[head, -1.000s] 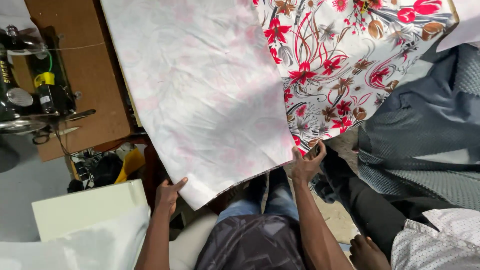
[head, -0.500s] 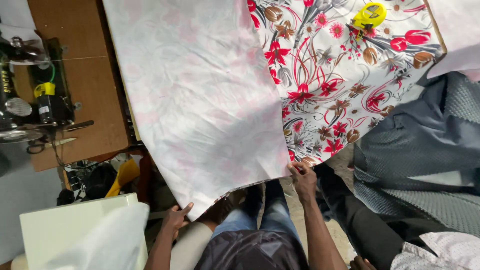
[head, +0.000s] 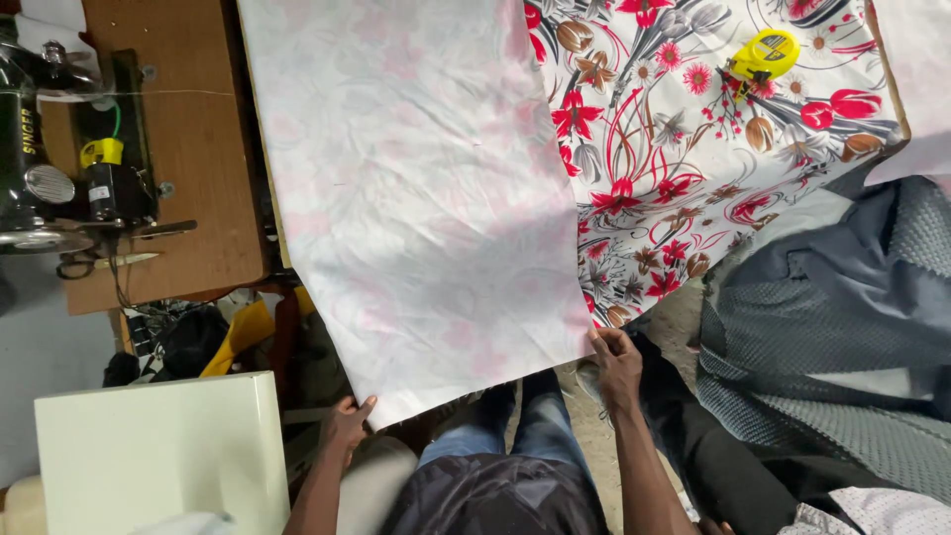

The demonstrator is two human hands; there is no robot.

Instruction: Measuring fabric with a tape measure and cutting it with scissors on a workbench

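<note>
A large sheet of floral fabric (head: 426, 188) lies spread over a table (head: 269, 213), its pale reverse side turned up over the left part and its printed face (head: 693, 149) showing on the right, white with red flowers, brown buds and grey leaves. The folded-over pale part runs lengthwise from the table's far edge toward the person, its near edge hanging off the table's near side and slanting from lower left to upper right. The left hand (head: 347, 426) pinches the near left corner of this pale flap, fingers closed on the cloth with the thumb on top. The right hand (head: 616, 359) grips the near right corner where the pale side meets the print, fingers curled around the edge. The cloth looks thin and soft, lightly creased, with the pattern ghosting through faintly in pink. A yellow tape measure (head: 765, 54) of rounded shape rests on the printed face near the table's far right corner. To the left stands a wooden sewing table (head: 178, 198) carrying a black sewing machine (head: 40, 168), well apart from the hands. A cream-coloured box-like surface (head: 158, 451) sits at the lower left, just beside the left forearm. On the right a grey-blue textured garment (head: 822, 317) lies heaped. The person's jeans (head: 515, 436) show between the forearms.
</note>
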